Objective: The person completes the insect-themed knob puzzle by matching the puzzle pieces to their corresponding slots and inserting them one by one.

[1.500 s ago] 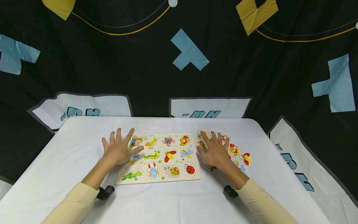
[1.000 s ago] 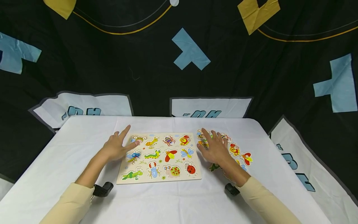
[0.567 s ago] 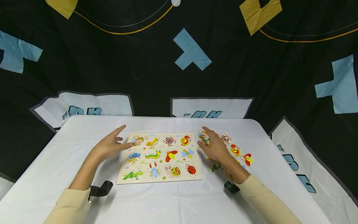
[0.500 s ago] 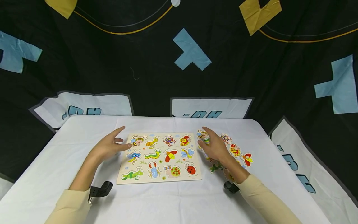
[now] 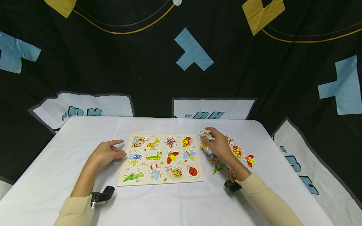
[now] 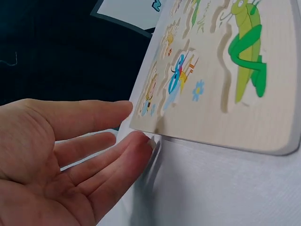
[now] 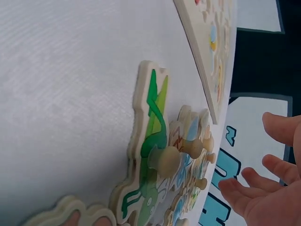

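Note:
A wooden insect puzzle board (image 5: 198,180) with several insect-shaped recesses lies flat on the white table. My left hand (image 5: 106,153) is beside its left edge, fingers loosely extended and holding nothing. In the left wrist view the fingertips of that hand (image 6: 70,155) come right at the board's corner. Over the loose puzzle pieces hovers my right hand (image 5: 219,146), fingers slightly bent, nothing in it. The right wrist view shows this hand (image 7: 277,183) above the pieces, with the grasshopper piece (image 7: 153,127) and its wooden knob (image 7: 168,162) nearest the camera. Some pieces are hidden under the right hand.
Loose pieces lie in a cluster right of the board, among them a bee (image 5: 204,135), a red-winged bug (image 5: 249,160) and a caterpillar-like red and yellow one (image 5: 237,151). A black patterned cloth (image 5: 152,78) hangs behind the white table (image 5: 158,207).
My left hand has drawn back from over the board to its left edge and lowered. My right hand stays over the pieces, its spread fingers now more bent and turned sideways.

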`<state>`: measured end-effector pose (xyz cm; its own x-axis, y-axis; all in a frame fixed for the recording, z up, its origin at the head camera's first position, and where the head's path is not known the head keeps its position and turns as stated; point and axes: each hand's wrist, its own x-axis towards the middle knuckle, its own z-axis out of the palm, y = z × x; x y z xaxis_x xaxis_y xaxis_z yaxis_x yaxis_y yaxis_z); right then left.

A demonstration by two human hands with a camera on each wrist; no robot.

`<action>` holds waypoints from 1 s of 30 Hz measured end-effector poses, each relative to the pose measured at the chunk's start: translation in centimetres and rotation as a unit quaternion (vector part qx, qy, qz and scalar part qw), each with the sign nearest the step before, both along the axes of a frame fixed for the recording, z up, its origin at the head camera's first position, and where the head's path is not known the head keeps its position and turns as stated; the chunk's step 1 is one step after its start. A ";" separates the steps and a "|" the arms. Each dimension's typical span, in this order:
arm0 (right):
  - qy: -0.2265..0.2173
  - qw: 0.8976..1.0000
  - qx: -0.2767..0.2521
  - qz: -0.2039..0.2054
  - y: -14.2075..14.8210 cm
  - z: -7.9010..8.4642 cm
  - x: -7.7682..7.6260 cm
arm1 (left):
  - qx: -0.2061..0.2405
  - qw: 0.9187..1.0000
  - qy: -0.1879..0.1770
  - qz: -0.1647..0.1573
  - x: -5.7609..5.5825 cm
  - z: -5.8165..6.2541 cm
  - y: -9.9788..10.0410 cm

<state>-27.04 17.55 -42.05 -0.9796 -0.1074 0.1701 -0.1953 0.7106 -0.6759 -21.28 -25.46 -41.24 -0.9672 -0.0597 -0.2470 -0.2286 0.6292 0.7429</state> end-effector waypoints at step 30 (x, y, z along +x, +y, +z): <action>-0.061 0.992 -0.073 -0.088 -0.2 0.5 -3.8 | 0.021 1.000 0.001 -0.005 1.2 -1.7 -0.4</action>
<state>-30.80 17.32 -41.53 -0.9953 0.0834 0.0500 0.0124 0.6186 -0.7856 -20.05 -25.85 -42.97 -0.9681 -0.0404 -0.2472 -0.2214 0.6002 0.7686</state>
